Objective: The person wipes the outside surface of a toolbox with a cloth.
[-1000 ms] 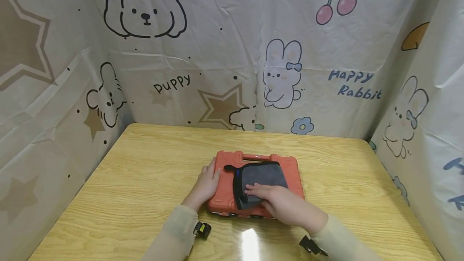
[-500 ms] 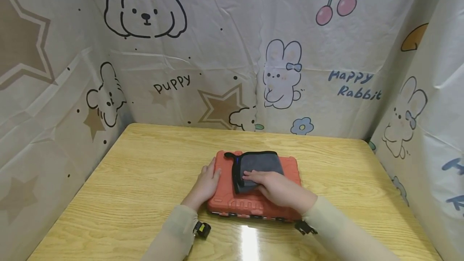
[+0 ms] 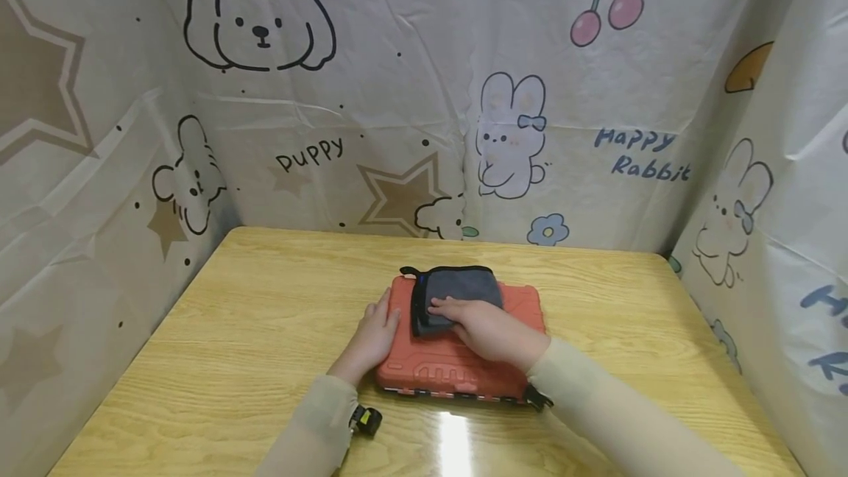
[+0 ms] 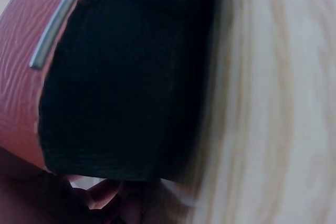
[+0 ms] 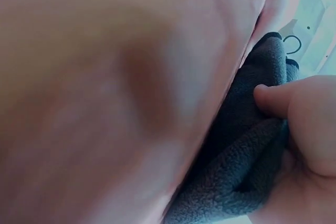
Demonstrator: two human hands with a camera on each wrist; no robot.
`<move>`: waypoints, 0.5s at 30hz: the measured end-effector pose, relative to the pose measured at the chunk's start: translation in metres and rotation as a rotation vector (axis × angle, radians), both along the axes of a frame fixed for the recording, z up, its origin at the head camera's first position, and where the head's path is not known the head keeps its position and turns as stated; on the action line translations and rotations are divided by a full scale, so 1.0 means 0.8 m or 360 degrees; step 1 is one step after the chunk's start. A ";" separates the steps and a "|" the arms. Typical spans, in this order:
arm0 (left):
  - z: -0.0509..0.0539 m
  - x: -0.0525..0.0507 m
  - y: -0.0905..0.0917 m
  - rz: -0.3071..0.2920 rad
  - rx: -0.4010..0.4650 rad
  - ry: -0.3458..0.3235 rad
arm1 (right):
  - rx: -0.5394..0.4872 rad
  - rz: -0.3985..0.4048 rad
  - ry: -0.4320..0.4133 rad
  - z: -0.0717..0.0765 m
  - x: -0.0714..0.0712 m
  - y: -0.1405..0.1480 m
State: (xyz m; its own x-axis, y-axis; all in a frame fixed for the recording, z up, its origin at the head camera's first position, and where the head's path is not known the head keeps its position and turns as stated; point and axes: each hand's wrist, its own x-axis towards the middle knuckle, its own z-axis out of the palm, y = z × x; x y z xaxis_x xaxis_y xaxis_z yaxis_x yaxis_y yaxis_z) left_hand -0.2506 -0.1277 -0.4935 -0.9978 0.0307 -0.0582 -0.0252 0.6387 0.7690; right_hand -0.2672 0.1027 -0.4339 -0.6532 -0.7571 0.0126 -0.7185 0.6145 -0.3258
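A red-orange plastic carrying case point(image 3: 464, 363) lies flat and closed on the table. My left hand point(image 3: 372, 333) holds its left edge, thumb on the lid and fingers along the side; the left wrist view shows the case's red wall point(image 4: 21, 77) and a metal pin point(image 4: 55, 24) close up. A folded dark grey cloth point(image 3: 464, 285) with black trim and a loop lies on the lid's far part. My right hand point(image 3: 490, 326) presses it flat with straight fingers. In the right wrist view, my thumb point(image 5: 270, 100) rests against the bunched fleecy cloth point(image 5: 220, 198).
The light wood table point(image 3: 285, 300) extends around the case. Behind it and at both sides hangs a printed cloth backdrop point(image 3: 298, 109). Black wrist cameras point(image 3: 366, 419) sit at both sleeves.
My right hand has slid the cloth away from me over the lid, and slightly left, so it covers the case's handle. The left hand and case stay in place.
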 end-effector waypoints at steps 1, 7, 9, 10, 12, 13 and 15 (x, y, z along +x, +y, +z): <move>0.000 0.000 0.000 0.0002 0.0001 -0.0010 | 0.0006 0.0000 0.0007 0.000 -0.001 -0.002; 0.000 0.000 0.001 0.0005 0.0015 -0.0057 | 0.0045 -0.0030 0.0006 0.003 0.001 -0.012; -0.001 -0.001 0.001 0.0006 0.0017 -0.0054 | 0.0067 -0.0044 -0.0001 0.003 0.004 -0.013; -0.001 -0.001 0.001 0.0009 0.0017 -0.0056 | 0.0075 -0.0048 -0.0004 0.003 0.006 -0.014; -0.001 -0.001 0.001 0.0011 0.0021 -0.0053 | 0.0083 -0.0055 -0.0012 0.003 0.011 -0.015; -0.001 -0.001 0.001 0.0010 0.0020 -0.0048 | 0.0087 -0.0055 -0.0014 0.004 0.014 -0.015; -0.001 0.000 0.001 0.0009 0.0023 -0.0039 | 0.0092 -0.0049 -0.0016 0.004 0.020 -0.016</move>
State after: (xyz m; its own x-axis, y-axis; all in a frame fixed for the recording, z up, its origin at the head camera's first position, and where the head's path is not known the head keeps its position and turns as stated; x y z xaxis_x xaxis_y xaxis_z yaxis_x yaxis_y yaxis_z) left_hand -0.2510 -0.1271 -0.4943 -0.9963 0.0263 -0.0821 -0.0475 0.6276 0.7771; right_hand -0.2511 0.0902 -0.4305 -0.6763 -0.7357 -0.0374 -0.6956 0.6545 -0.2964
